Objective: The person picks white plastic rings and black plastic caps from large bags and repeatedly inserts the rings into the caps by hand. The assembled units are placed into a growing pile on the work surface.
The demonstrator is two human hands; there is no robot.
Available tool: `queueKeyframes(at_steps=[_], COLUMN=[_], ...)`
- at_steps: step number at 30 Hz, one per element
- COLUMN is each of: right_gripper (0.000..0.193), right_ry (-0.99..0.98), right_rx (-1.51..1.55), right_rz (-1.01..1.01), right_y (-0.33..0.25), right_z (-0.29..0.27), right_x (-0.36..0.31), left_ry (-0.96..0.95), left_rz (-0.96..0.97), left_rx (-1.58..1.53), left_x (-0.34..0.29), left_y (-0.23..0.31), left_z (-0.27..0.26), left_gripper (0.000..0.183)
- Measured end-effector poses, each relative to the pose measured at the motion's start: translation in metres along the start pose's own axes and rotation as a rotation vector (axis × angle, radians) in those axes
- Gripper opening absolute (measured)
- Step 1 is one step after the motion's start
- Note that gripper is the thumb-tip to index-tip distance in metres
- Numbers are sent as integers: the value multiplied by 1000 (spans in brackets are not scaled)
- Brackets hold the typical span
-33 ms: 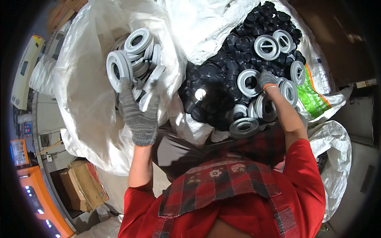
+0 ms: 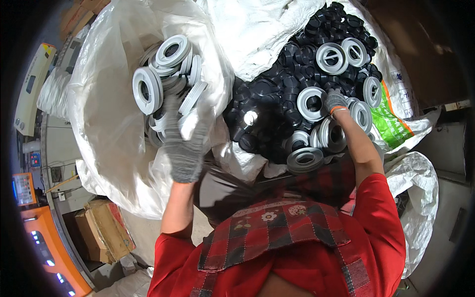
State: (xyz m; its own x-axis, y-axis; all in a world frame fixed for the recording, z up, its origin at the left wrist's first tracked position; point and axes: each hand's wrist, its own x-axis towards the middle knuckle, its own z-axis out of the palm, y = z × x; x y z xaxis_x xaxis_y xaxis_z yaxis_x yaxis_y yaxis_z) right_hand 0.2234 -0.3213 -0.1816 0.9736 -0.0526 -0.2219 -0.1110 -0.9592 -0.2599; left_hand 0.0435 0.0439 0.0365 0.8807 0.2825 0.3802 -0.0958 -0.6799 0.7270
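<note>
My left hand [image 2: 185, 143], in a grey knit glove, is blurred over the left white plastic bag [image 2: 99, 123]. Its fingers look stretched out, with a gap to the thumb and no ring visible in it. Just beyond lies a pile of grey plastic rings; one flanged ring [image 2: 147, 90] leans at its left side, another [image 2: 172, 51] on top. My right hand [image 2: 336, 101], gloved, with an orange cuff band, reaches among small black plastic caps [image 2: 292, 74]. Beside it is a grey ring [image 2: 311, 103]. Its fingertips are partly hidden, and I cannot make out anything in them.
More grey rings lie on the black caps, including one with a crossbar [image 2: 332, 58] and one near my lap [image 2: 305, 160]. A green and white sack [image 2: 391, 123] edges the pile at right. Cardboard boxes [image 2: 104, 230] and an orange machine [image 2: 54, 252] stand at left.
My left hand has drawn back to the right, away from the flanged ring, which now rests against the pile. My right hand has barely moved.
</note>
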Motion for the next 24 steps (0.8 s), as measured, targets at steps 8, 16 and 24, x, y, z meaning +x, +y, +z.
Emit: queueKeyframes(at_steps=[8,16,24], right_gripper=[28,38,37], right_ry=[-116,182,-92], right_rx=[94,217,-297], right_rz=[-514,-415,-333], right_y=[-71,-89,-51], right_z=[-1,34,47], right_x=[-41,31,51], left_ry=[-414,-288,-275], left_rz=[-763,-1016,-1032], left_rx=[-946,-854,-852], left_x=[-42,-44,-40], left_y=[-8,-35,-34], left_z=[83,84,84], left_gripper=[48,21,30])
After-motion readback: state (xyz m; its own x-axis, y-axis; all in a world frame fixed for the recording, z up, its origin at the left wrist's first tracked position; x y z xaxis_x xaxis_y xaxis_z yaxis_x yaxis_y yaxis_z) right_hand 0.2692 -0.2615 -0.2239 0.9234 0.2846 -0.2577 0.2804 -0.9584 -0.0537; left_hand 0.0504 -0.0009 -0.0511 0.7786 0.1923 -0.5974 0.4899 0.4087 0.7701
